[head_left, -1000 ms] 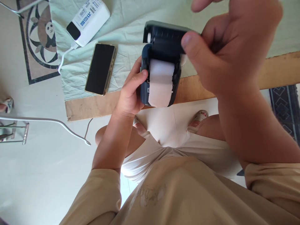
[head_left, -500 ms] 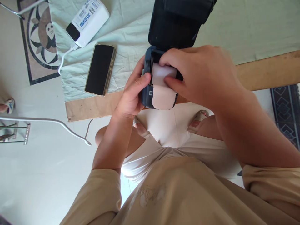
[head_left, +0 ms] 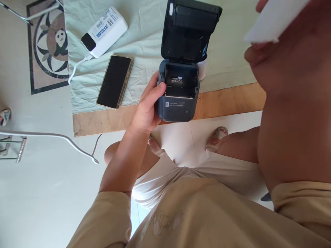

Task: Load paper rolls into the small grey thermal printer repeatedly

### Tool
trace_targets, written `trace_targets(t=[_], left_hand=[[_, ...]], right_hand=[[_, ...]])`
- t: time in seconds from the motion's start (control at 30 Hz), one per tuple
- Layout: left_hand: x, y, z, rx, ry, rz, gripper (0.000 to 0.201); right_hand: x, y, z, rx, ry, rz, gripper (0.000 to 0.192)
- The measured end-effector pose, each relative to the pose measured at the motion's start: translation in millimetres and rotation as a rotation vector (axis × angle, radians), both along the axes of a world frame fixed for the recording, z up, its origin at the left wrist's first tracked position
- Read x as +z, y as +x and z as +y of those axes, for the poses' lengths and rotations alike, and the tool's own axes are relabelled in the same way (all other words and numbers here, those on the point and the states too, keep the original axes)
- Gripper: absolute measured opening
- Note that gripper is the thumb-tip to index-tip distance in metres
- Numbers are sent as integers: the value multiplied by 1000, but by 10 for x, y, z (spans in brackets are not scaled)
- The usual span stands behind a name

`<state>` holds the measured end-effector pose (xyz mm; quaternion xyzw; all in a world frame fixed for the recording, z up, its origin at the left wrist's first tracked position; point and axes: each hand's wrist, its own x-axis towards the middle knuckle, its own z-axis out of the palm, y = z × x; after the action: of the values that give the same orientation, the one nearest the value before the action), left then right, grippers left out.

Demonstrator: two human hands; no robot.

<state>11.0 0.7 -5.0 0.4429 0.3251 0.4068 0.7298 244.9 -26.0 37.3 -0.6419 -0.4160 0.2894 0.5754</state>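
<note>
My left hand [head_left: 148, 106] grips the left side of a small dark blue label printer [head_left: 178, 106] held over the table's front edge. Its lid [head_left: 190, 29] stands swung up, and the paper bay [head_left: 181, 81] below it is bare, showing a small label inside. My right hand [head_left: 284, 44] is raised close to the camera at the upper right, holding a white paper roll [head_left: 274, 19] that runs out of the frame at the top.
A pale green cloth [head_left: 232, 55] covers a wooden board [head_left: 227, 101]. On it lie a black phone [head_left: 115, 82] and a white power bank [head_left: 104, 31] with a white cable. A patterned floor tile [head_left: 48, 44] and a metal stand [head_left: 12, 144] are at left.
My right hand lifted the white paper roll out of the printer and rose toward the camera. The printer's bay now shows bare. The left hand kept its hold.
</note>
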Motion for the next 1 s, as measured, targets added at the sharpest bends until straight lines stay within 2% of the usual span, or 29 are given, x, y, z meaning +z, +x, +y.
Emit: trace_targets(t=[0.07,0.17,0.23,0.33,0.5,0.57,0.67,0.73,0.83,0.87,0.93,1.0], left_hand=[[-14,-40,22,-56,-17,6,19],[-57,-100,57,-88,-12,-22,23],[-77,-116,67,-84,-7,-43,23],[-68,-105,57,-64,-14,-31,24],[-23,-64,20,-42,-25,-7,22],[-32,-59,20,-34,-7,-34,19],[-50,-70,37,-62,2,-59,21],[-48,-81,46,-60,-10,-31,22],[-25,-93,47,-44,-35,11,24],[-16,-93,44,-37,-41,15,25],[0,-91,37,-24,-41,29,27],[12,-88,31,-16,-32,55,28]], right_hand=[[-96,105,79,-143,6,175,21],[-268,164,116,-253,104,20,20],[-356,167,107,-222,84,-196,24],[-423,177,103,-195,-44,-460,34],[-421,243,106,-185,-252,-582,51],[-385,263,58,-194,-168,-643,60],[-321,217,-48,-267,140,-668,51],[-305,112,-95,-206,214,-666,47],[-350,-106,-86,83,150,-753,52],[-377,-171,-67,140,85,-776,53],[-428,-262,-25,197,-36,-805,49],[-463,-303,8,198,-114,-807,43]])
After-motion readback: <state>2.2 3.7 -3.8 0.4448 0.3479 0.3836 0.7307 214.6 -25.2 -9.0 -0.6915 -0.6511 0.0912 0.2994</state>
